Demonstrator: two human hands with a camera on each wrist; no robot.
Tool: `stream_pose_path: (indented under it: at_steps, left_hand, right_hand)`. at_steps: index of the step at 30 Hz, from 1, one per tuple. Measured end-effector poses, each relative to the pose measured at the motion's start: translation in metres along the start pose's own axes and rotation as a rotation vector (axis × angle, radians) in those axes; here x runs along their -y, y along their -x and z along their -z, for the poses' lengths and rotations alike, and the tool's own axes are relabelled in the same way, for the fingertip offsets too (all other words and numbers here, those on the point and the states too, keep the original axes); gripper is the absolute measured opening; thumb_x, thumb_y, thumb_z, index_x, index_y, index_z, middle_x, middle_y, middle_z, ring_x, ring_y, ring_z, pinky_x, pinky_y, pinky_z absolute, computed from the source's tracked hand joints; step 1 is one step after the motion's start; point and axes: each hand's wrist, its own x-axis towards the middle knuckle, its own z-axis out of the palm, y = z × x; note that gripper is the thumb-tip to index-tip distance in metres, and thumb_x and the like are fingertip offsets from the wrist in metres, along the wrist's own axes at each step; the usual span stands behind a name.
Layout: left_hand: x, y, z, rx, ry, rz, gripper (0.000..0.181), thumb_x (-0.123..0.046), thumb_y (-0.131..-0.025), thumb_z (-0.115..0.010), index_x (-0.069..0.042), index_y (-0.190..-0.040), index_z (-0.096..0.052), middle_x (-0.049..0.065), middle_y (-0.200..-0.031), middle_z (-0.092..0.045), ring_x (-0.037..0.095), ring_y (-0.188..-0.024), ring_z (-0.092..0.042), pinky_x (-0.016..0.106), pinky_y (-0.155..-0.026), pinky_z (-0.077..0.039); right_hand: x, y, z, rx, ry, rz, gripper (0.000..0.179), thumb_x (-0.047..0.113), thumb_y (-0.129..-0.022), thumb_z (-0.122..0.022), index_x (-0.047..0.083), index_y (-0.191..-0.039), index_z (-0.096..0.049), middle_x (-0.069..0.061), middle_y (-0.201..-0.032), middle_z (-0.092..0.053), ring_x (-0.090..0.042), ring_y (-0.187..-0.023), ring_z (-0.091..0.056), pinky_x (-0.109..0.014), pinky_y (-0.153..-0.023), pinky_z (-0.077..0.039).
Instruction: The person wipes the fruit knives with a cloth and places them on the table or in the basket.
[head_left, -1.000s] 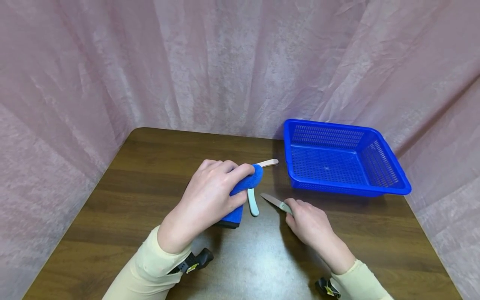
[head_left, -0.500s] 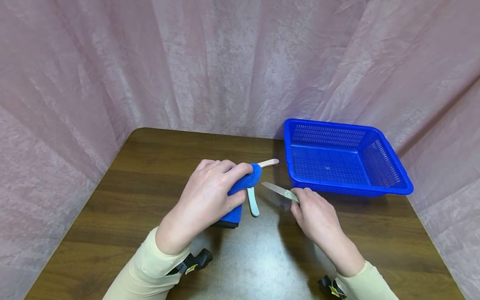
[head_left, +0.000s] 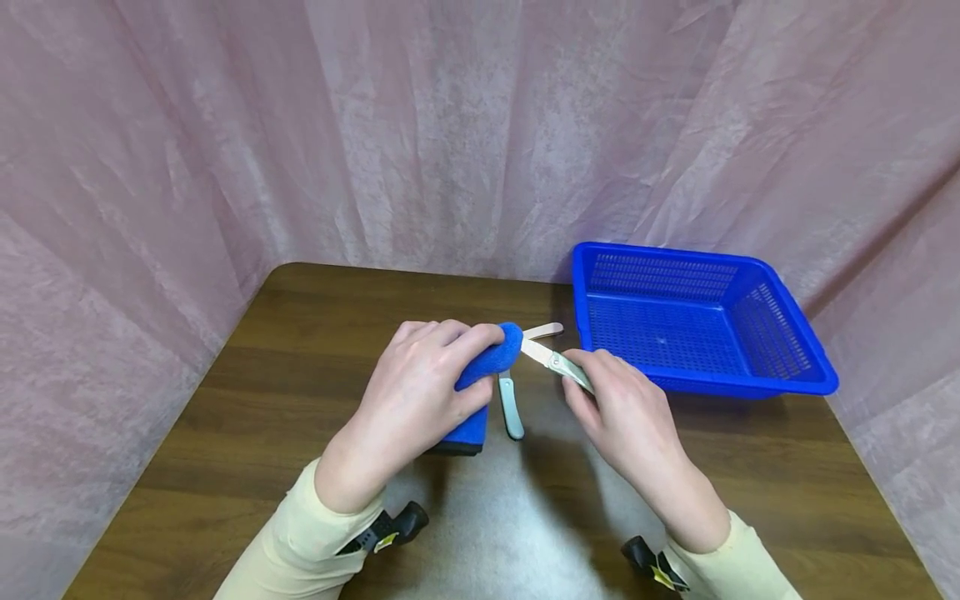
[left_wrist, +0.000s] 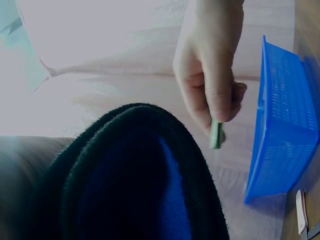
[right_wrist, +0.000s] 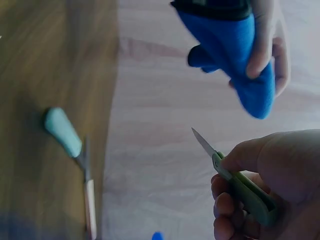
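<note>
At the centre of the head view, the left hand (head_left: 423,375) has its grip clamped around a soft blue fabric cloth with black edging (head_left: 491,358), while the right hand (head_left: 622,408), to the right of centre, pinches a folding knife with a pale-green handle (head_left: 572,371) between thumb and curled fingers, its metal blade (right_wrist: 202,142) out and aimed toward the cloth. The step in hand seems to be bringing blade and cloth together; it would go best with thick fabric between edge and left fingers, the thumb kept off the blade's line, and any stroke run slowly from handle to tip. Which side is sharpened I cannot tell. From the head, the tip appears to meet the cloth, yet the right wrist view shows a gap between them. The left wrist view alone looks into the cloth's dark-rimmed fold. At lower left, the right wrist view shows a turquoise-handled knife (head_left: 511,408) and a pink-handled knife (head_left: 544,331) on the brown wooden table (head_left: 337,308), blades meeting or crossing, which the cloth hides from above. The blue plastic mesh basket (head_left: 712,380) shows whole only in the head view, right of centre.
</note>
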Motion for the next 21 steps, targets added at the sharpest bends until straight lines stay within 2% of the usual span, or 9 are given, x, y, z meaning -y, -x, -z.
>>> stream_pose_path:
  at_steps: [6,13,21]
  left_hand:
    - [0.0018,-0.0014,-0.0005,-0.031,-0.005,0.008,0.038,-0.016,-0.09,-0.08,-0.018,-0.129,-0.076,0.003,-0.107,-0.079,0.022,-0.1,-0.075,0.05,-0.094,-0.054]
    - [0.0054,-0.0019,0.0016,-0.059,-0.007,0.044,0.042,-0.014,-0.09,-0.079,-0.017,-0.132,-0.076,0.004,-0.11,-0.079,0.026,-0.101,-0.075,0.05,-0.091,-0.053]
    - [0.0062,-0.0018,0.0004,-0.069,-0.009,0.052,0.044,-0.015,-0.09,-0.079,-0.016,-0.134,-0.074,0.005,-0.111,-0.08,0.026,-0.101,-0.075,0.052,-0.091,-0.054]
  right_hand:
    - [0.0062,-0.0054,0.0043,-0.044,-0.026,0.034,0.024,0.012,-0.1,-0.077,0.012,-0.124,-0.077,0.004,-0.083,-0.06,-0.017,-0.072,-0.053,-0.039,-0.059,-0.046]
    - [0.0073,-0.0077,0.0069,-0.071,-0.036,0.02,0.025,0.013,-0.098,-0.078,0.013,-0.123,-0.078,0.004,-0.081,-0.058,-0.018,-0.071,-0.052,-0.04,-0.058,-0.044]
    - [0.0115,-0.0109,0.0091,-0.084,-0.062,0.022,0.025,0.014,-0.098,-0.079,0.012,-0.123,-0.079,0.004,-0.082,-0.058,-0.015,-0.071,-0.049,-0.037,-0.057,-0.042]
